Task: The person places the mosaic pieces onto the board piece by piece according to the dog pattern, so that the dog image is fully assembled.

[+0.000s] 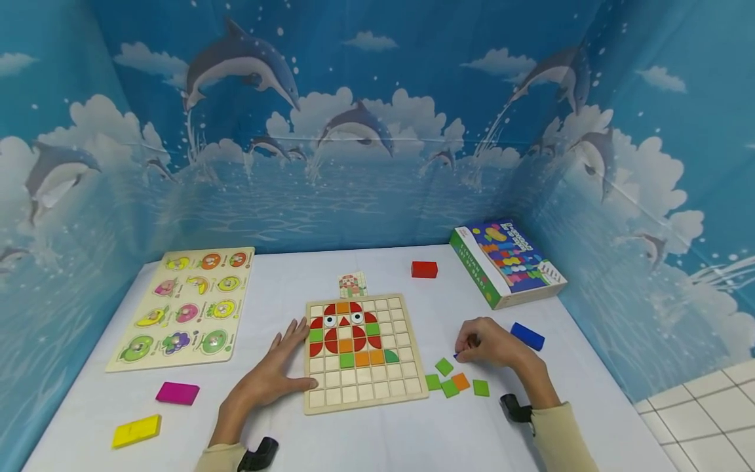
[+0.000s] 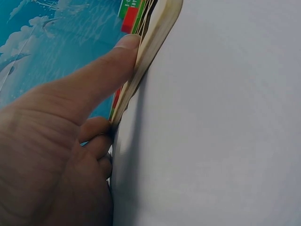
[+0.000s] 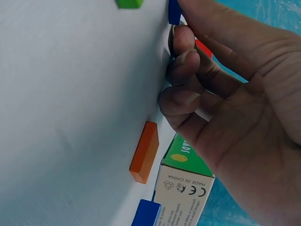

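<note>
My left hand (image 1: 268,373) rests along the left edge of a wooden grid board (image 1: 365,375), fingers spread and thumb at the lower part of that edge. In the left wrist view the thumb (image 2: 106,73) presses against the board's side. Red, green and orange tiles form an owl-like figure with two round eyes on the board. To the right of the board, my right hand (image 1: 489,342) pinches a small blue tile (image 3: 174,12) between thumb and finger, close over the white table. Loose green tiles (image 1: 444,366) and an orange tile (image 1: 460,381) lie near it.
A picture card (image 1: 352,285) lies behind the board, and a red block (image 1: 424,269) farther back. At the right are a blue block (image 1: 527,336) and a toy box (image 1: 508,263). A fruit puzzle board (image 1: 183,308), magenta block (image 1: 177,393) and yellow block (image 1: 136,431) lie left.
</note>
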Motion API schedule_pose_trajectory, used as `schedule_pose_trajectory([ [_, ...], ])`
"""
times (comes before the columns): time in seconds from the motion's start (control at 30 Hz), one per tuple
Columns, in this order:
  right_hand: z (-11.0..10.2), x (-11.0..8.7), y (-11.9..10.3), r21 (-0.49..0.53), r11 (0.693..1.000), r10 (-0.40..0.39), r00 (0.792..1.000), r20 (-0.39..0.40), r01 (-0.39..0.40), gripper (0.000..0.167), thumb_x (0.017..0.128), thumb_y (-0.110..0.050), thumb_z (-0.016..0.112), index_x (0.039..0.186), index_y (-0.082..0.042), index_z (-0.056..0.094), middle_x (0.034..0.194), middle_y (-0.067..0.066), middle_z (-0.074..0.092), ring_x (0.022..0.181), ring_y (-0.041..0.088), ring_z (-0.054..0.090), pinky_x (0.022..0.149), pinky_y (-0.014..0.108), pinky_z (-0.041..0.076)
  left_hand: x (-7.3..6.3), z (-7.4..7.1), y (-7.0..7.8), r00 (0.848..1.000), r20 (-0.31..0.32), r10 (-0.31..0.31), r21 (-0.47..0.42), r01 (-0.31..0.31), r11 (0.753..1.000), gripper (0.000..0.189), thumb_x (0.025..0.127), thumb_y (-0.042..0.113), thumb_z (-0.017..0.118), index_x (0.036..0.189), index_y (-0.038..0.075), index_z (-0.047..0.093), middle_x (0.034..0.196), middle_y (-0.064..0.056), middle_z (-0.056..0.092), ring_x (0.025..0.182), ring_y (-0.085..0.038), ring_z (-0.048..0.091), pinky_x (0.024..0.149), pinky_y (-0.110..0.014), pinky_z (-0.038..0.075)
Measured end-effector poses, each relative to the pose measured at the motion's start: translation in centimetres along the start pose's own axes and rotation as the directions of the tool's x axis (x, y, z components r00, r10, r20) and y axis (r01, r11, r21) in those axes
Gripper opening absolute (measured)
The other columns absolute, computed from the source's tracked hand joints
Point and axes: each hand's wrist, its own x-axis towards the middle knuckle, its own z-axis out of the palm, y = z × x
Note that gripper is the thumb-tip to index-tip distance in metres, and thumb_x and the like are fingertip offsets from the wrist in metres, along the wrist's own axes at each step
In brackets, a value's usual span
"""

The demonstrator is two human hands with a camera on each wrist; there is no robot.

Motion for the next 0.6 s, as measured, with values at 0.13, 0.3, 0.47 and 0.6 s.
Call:
schedule_pose_trajectory([
  [0.13,0.33,0.06,-0.1,-0.008,1.0,0.018,1.0,-0.008,-0.018,0.015,0.087,-0.007,0.09,0.091,-0.013,0.077,0.08,-0.002,0.063,0.08,0.017,0.057,0.067,0.022,0.052,0.04,-0.05,-0.03,1.0,0.004,0.003,0.003,-0.003,1.0,0.117,0.081,0.028,0.096,0.173,0.012,0.026,0.182,-0.006,0.008,0.168,-0.031,-0.004,0.137,-0.054,-0.005],
  [0.3,0.66,0.3,-0.2,-0.033,0.999,0.029,0.999,-0.024,-0.03,0.015,0.088,-0.008,0.09,0.091,-0.013,0.076,0.08,-0.003,0.062,0.08,0.016,0.057,0.068,0.022,0.052,0.04,-0.05,0.04,1.0,-0.002,0.0,0.009,0.0,1.0,0.117,0.081,0.028,0.096,0.173,0.012,0.025,0.182,-0.007,0.009,0.168,-0.031,-0.004,0.137,-0.054,-0.005],
  [0.47,0.7,0.51,-0.35,-0.061,0.998,0.028,0.999,-0.038,-0.03,0.014,0.088,-0.008,0.09,0.091,-0.014,0.077,0.079,-0.004,0.062,0.078,0.014,0.058,0.069,0.02,0.053,0.11,0.01,0.2,1.0,-0.004,0.005,0.003,-0.005,1.0,0.117,0.082,0.028,0.096,0.173,0.013,0.025,0.182,-0.006,0.01,0.168,-0.031,-0.004,0.137,-0.054,-0.005],
  [0.6,0.68,0.53,-0.37,-0.067,0.997,0.025,0.999,-0.043,-0.028,0.015,0.087,-0.007,0.09,0.091,-0.013,0.077,0.079,-0.004,0.063,0.078,0.014,0.058,0.069,0.021,0.054,0.19,0.08,0.26,1.0,-0.003,0.006,0.0,-0.006,1.0,0.117,0.081,0.027,0.097,0.173,0.012,0.025,0.182,-0.006,0.01,0.168,-0.031,-0.003,0.137,-0.053,-0.005],
])
